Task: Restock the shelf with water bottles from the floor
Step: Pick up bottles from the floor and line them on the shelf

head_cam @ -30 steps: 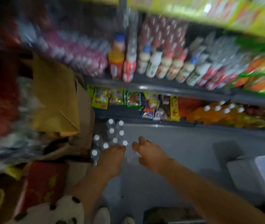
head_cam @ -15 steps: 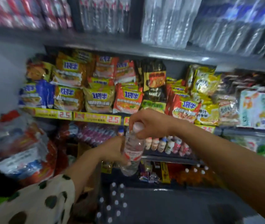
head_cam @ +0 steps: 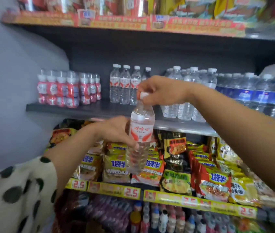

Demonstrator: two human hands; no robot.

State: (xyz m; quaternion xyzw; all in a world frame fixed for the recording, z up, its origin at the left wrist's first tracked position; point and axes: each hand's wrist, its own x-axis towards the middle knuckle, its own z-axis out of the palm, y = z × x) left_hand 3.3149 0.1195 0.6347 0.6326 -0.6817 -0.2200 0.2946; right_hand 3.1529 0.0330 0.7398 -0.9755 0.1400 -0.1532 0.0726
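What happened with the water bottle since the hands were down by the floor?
Both hands took one water bottle from the pack on the floor and lifted it up to the shelf holding matching red-label bottles. The grip is unchanged from half a second ago: the right hand pinches the cap, and the left hand holds the body. The bottle is not on the shelf yet.

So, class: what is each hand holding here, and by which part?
Both hold one water bottle: the right hand pinches its cap, the left hand grips its body at the label.
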